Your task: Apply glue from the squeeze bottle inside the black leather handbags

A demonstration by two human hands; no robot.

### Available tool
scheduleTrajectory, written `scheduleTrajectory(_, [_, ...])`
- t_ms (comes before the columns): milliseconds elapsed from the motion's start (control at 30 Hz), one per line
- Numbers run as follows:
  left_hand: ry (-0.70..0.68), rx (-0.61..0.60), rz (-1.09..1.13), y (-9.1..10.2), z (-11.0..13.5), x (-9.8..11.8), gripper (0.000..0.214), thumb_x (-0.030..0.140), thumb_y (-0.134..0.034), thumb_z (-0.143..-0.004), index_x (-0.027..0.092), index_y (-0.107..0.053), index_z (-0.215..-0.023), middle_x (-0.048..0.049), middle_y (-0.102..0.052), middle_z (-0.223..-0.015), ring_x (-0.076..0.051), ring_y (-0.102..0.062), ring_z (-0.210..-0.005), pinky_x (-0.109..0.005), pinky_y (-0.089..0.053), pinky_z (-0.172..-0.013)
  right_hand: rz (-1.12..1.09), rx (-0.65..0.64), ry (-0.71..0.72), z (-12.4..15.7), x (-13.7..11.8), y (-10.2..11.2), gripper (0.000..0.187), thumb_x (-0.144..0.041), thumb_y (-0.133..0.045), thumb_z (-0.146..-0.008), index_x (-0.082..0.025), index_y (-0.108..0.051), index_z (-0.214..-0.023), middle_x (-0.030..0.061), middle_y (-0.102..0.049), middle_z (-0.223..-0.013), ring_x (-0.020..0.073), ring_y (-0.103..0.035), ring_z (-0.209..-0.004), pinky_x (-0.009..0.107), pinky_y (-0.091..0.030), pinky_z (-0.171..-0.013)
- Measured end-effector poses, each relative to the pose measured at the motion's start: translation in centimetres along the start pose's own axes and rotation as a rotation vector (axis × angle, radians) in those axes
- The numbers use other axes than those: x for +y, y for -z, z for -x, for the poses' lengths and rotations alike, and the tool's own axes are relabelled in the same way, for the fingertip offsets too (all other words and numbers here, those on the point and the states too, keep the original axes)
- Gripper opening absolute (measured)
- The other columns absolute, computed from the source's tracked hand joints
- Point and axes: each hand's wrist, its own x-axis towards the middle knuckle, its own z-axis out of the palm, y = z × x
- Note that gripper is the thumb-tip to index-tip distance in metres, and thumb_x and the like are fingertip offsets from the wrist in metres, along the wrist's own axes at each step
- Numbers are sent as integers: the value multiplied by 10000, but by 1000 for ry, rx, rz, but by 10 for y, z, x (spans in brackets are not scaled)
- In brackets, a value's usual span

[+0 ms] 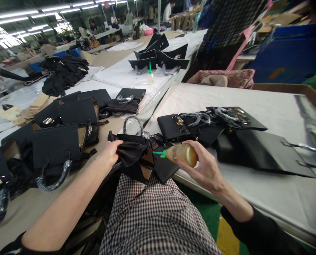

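Observation:
My left hand (112, 152) pinches the dark lining of a black handbag (136, 171) that rests at the table edge over my lap. The bag's tan inner side shows on the right, and a plastic-wrapped handle (133, 124) rises behind it. In my right hand (204, 163) is a squeeze bottle (183, 154) of yellowish glue-like liquid, held on its side. Its green nozzle points left, at the bag's open side; whether the tip touches cannot be seen. Part of another black piece (164, 166) lies just below the nozzle.
Several black handbags (55, 145) stand on the left table. More bags with gold hardware (174, 127) lie on the right table (275, 191). A second green-tipped bottle (150, 76) stands farther back, near upright black bag parts (171, 60). Another person (221, 32) stands behind the tables.

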Motion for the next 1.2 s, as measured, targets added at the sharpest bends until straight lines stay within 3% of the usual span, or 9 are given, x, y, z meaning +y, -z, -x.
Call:
scheduleTrajectory(133, [-9,10,0,0,-2,-2,199,-70,-687,-726,126,-651,-729,-66,-721,-653,-193,-699,-571,-295,-586,-596,-71,11,-57,1,-3,5,457,-497,-759,-919,-201,-597,-1228,122,-735,-1099,304,-735,-908,444,-618,-802])
scheduleTrajectory(333, [-26,5,5,-2,-9,-8,219,-54,-715,-698,144,-627,-732,-40,-706,-645,-182,-691,-572,-286,-581,-598,-54,124,68,-6,-9,4,491,-464,-780,-912,-214,-571,-1279,144,-711,-1158,330,-726,-1002,473,-614,-864])
scheduleTrajectory(533, [-37,1,5,0,-11,-9,223,-49,-726,-673,142,-640,-748,-43,-718,-667,-191,-705,-602,-301,-595,-633,12,154,114,-9,-11,1,488,-414,-771,-922,-218,-546,-1308,154,-691,-1165,333,-716,-1028,475,-617,-881])
scheduleTrajectory(1200, [7,-6,22,-4,-3,-5,199,-56,-692,-725,133,-651,-769,-51,-717,-647,-184,-706,-577,-295,-609,-633,25,7,59,6,1,-7,471,-490,-731,-949,-225,-546,-1291,129,-698,-1133,306,-725,-970,437,-621,-820])
